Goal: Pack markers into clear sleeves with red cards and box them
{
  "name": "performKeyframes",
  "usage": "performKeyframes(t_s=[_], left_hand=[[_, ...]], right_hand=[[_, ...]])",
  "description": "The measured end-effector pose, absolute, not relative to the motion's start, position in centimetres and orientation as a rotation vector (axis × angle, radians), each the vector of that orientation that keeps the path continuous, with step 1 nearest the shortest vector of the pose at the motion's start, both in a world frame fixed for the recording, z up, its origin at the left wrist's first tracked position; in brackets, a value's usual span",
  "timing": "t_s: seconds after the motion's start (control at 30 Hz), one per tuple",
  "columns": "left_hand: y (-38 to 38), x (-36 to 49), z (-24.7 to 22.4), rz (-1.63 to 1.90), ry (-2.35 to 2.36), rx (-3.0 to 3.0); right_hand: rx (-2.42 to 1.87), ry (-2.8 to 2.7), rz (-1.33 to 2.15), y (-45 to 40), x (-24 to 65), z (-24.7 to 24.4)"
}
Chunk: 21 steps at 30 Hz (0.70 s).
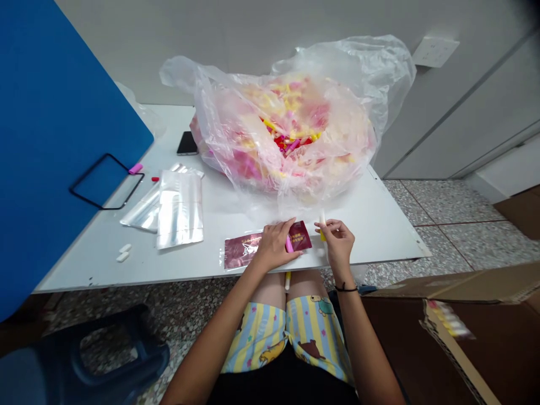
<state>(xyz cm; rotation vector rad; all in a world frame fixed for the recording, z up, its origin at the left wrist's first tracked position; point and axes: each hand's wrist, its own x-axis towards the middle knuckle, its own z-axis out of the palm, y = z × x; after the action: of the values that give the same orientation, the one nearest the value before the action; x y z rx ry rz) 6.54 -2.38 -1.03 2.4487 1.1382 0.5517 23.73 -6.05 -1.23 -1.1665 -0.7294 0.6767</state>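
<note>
In the head view, the left hand (pixel 274 246) is laid on a red packet (pixel 302 236) near the front edge of the tabletop (pixel 371 225), and a pink stick (pixel 289 243) is pressed under its fingers (pixel 282 232). A pale yellow stick (pixel 322 228) is pinched by the nearly closed fingers (pixel 331 226) of the right hand (pixel 335 243). Behind them, colored sticks (pixel 287 140) are lying in a plastic bag (pixel 228 112).

The left hand (pixel 274 246) covers the middle of a maroon packet (pixel 242 251) near the desk's (pixel 93 253) front edge, and the packet's print is too small to read. A pink stick (pixel 289 243) is partly hidden by that hand. The fingers of the right hand (pixel 335 242) hide part of a yellow tube (pixel 322 233). The film of a clear plastic bag (pixel 337 67) blurs the pieces (pixel 291 140) heaped inside. A cardboard box (pixel 476 287) runs off the lower right corner, its printed strip (pixel 449 319) blurred.
</note>
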Motion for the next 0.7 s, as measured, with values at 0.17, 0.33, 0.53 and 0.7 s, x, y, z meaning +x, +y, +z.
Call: performKeyframes(t_s=[0.17,0.33,0.53,0.7], left_hand=[[-2.4,6.5,-1.0,0.558,1.134,2.443],[-2.4,6.5,-1.0,0.57,1.121,2.45],[-2.4,6.6,-0.9,0.566,1.125,2.454],[-2.4,6.6,-0.9,0.55,1.134,2.457]], right_hand=[[-1.123,-0.528,0.889,-6.1,24.3,-1.3],[-1.151,-0.648,0.951,-5.6,24.2,-0.3],[-1.28,-1.073,0.713,-4.7,23.7,-0.4],[-1.353,-1.357,0.646,-4.7,23.7,-1.0]])
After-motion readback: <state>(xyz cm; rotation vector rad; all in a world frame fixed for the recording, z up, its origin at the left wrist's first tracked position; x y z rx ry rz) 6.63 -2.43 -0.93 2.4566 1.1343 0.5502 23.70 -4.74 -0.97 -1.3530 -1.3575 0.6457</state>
